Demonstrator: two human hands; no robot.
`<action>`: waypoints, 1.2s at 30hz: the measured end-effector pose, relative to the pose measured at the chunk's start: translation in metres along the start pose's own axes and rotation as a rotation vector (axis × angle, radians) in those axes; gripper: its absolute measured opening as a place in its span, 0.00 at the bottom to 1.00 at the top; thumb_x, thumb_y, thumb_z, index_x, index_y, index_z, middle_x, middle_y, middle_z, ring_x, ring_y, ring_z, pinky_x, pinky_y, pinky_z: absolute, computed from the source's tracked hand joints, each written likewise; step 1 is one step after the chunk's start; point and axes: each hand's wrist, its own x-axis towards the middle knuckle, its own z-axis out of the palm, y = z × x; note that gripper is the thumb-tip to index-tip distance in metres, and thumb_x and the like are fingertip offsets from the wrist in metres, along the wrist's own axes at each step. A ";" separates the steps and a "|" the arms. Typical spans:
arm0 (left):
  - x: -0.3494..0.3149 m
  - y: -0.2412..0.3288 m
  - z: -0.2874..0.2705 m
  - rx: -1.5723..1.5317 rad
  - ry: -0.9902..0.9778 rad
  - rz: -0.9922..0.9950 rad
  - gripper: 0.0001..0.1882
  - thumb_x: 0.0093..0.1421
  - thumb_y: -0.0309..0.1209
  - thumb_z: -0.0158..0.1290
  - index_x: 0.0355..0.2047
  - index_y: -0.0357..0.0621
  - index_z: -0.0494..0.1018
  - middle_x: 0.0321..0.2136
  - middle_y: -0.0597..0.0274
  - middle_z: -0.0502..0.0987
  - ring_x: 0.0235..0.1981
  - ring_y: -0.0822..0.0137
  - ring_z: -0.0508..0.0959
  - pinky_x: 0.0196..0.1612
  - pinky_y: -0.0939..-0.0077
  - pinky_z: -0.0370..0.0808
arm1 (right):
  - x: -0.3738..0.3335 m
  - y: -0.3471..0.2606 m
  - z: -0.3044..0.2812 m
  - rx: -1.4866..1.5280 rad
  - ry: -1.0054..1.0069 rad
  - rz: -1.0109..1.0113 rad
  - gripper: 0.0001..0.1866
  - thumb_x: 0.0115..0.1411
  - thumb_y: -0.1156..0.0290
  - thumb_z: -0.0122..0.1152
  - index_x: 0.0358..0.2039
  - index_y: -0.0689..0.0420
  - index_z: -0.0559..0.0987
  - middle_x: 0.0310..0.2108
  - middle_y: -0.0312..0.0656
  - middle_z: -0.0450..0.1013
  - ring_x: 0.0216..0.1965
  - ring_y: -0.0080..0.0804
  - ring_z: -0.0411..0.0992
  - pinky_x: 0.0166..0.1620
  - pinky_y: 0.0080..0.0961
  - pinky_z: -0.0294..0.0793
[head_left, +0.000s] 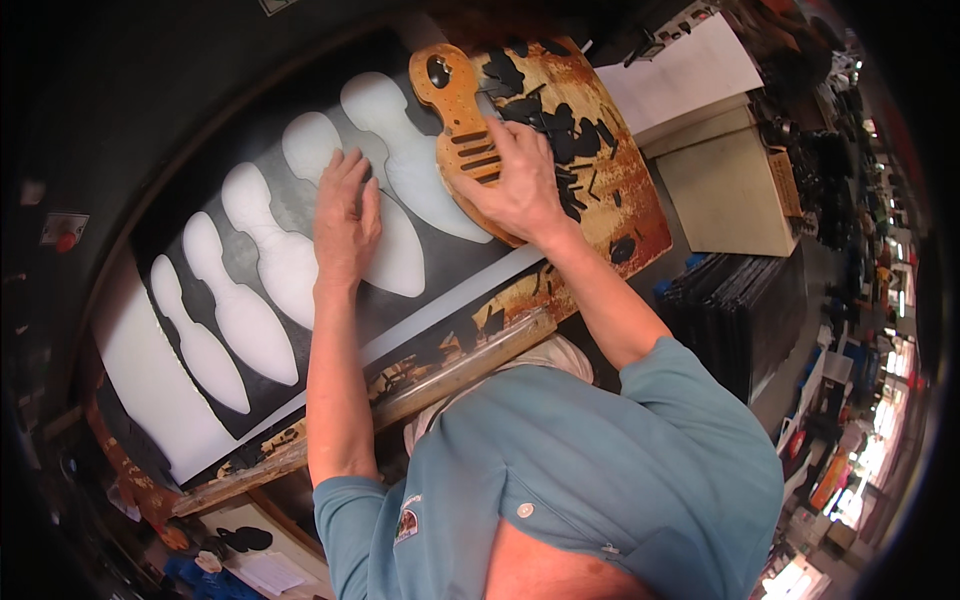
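A black sheet [300, 200] with several sole-shaped holes cut out of it lies on a white board [150, 390]. My left hand [345, 215] rests flat on the sheet, fingers spread, between two of the holes. My right hand [515, 185] presses on a wooden sole-shaped cutting die [460, 110] with slots and a dark round hole. The die lies at the sheet's far right end.
Beyond the die lies a stained brown board [610, 170] strewn with black offcuts [560, 130]. White sheets [690, 75] and a cardboard box [725, 190] stand to the right, with a stack of dark sheets [730, 310] beside them. A wooden bench edge [440, 380] runs in front.
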 end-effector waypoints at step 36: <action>-0.072 0.147 -0.008 -0.804 -0.132 -0.384 0.48 0.72 0.39 0.59 0.79 0.28 0.45 0.80 0.35 0.46 0.81 0.46 0.48 0.80 0.59 0.49 | -0.042 -0.061 -0.044 1.679 -0.478 0.568 0.43 0.59 0.69 0.71 0.72 0.72 0.65 0.59 0.46 0.75 0.59 0.31 0.74 0.65 0.29 0.72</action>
